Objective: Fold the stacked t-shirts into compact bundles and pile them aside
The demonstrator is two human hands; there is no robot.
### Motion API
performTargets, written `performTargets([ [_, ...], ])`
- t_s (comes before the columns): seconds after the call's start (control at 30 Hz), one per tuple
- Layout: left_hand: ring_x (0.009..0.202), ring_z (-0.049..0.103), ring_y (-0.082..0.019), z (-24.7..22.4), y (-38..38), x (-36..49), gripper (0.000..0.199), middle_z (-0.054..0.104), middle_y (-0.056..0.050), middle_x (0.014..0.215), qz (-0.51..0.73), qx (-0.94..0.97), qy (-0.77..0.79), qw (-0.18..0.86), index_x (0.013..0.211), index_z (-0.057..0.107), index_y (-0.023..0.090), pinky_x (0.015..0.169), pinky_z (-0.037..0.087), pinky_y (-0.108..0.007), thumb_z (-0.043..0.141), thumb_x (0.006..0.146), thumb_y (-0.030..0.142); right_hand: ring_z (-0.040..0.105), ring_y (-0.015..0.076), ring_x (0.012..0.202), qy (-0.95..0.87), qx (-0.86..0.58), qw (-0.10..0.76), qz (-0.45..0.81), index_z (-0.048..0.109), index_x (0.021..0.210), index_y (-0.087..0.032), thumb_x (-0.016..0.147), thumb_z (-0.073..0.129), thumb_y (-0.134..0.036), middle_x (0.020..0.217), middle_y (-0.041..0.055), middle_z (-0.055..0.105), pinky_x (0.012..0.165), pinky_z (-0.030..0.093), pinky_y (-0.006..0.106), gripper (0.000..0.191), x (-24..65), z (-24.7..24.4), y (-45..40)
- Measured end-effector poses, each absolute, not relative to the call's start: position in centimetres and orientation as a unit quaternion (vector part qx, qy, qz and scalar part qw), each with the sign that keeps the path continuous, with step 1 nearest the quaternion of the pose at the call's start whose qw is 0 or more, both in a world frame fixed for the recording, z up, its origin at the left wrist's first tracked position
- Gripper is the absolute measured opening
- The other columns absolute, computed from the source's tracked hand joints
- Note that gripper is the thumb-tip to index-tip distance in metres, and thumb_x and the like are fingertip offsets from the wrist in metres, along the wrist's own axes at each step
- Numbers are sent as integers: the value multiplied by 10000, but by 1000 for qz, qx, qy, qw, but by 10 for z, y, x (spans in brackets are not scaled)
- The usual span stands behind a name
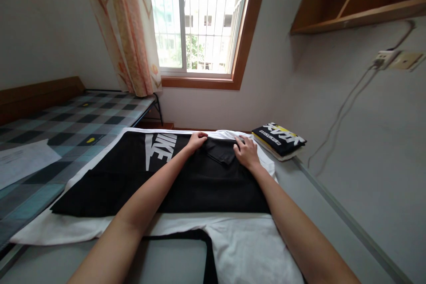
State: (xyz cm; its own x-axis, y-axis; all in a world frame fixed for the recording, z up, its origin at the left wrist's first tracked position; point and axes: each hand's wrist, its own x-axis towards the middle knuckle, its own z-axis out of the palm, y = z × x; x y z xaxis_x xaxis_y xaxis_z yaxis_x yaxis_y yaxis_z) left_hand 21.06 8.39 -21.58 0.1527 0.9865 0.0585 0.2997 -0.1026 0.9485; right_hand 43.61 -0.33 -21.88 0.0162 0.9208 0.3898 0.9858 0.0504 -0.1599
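Observation:
A black garment with white NIKE lettering (126, 182) lies flat in front of me, its print turned sideways. White cloth (246, 244) shows around and below it; I cannot tell whether both belong to one garment. A small folded black flap (221, 151) lies on the far part, between my hands. My left hand (197, 140) pinches the garment's far edge, fingers closed, just right of the lettering. At the far right edge my right hand (246, 151) rests on the cloth with its fingers apart.
A folded black garment with white and yellow print (278, 137) tops a small stack at the back right, by the wall. To the left is a bed with a checked cover (109, 111) and a white paper sheet (28, 159). A shelf (359, 13) overhangs the right side.

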Motion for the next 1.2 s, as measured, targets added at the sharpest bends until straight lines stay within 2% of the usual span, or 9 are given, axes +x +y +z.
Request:
performTargets([
  [0.13,1031,645,-230,-217,87,214,283,732,-80,996,350,680,533,362,910,761,167,991,478,-357,627,688,53,430,301,1256,-757,-639,126,-53,591,1349,-234,977,365,-456,1407,110,525,1022,339,426,489,426,-216,-8],
  [0.23,1039,649,-250,-218,89,216,405,732,-95,1041,317,704,547,324,998,759,153,972,484,-355,625,641,16,433,303,1270,-758,-644,99,-42,588,1351,-226,979,356,-487,1422,122,513,1025,337,434,510,423,-218,-11],
  [0.33,1124,609,-252,-219,87,220,526,689,-109,1178,297,723,555,286,1122,721,161,1015,448,-351,626,630,1,352,304,1364,-752,-653,84,-38,499,1431,-206,975,338,-535,1505,136,423,1085,280,461,584,422,-219,-13],
  [0.43,1248,511,-311,-220,83,220,494,601,-140,1309,286,724,575,251,1179,689,188,1061,393,-446,663,696,93,237,296,1444,-743,-668,48,-1,367,1511,-199,963,299,-603,1588,123,285,1142,190,500,685,422,-222,-13],
  [0.57,1281,449,-366,-224,85,196,418,525,-164,1353,271,722,617,154,1262,625,236,1012,382,-553,556,883,399,187,273,1470,-734,-678,29,32,302,1537,-223,963,267,-613,1614,89,219,1167,138,509,695,422,-224,-12],
  [0.73,1219,498,-341,-228,101,128,348,576,-144,1273,189,758,623,31,1180,660,235,1018,340,-563,442,939,361,184,263,1473,-734,-678,33,35,302,1537,-229,965,273,-598,1615,83,221,1172,140,498,682,423,-224,-11],
  [1.0,1156,536,-315,-217,114,29,373,620,-140,1219,100,754,644,-77,1145,674,207,988,349,-498,399,894,228,229,283,1454,-739,-671,55,20,351,1516,-224,956,314,-594,1593,104,279,1158,159,522,672,425,-228,-11],
  [1.1,1153,549,-321,-211,115,-6,421,621,-153,1231,68,746,657,-86,1182,656,202,971,360,-497,397,853,163,327,301,1391,-743,-661,107,-8,484,1434,-219,935,403,-573,1516,114,416,1149,160,525,617,424,-227,-12],
  [1.2,1161,561,-323,-207,114,-36,444,649,-152,1207,49,741,664,-83,1168,667,222,992,343,-505,427,807,124,455,288,1262,-727,-660,185,-34,609,1299,-217,946,426,-484,1358,112,570,1103,245,469,479,426,-226,-10],
])
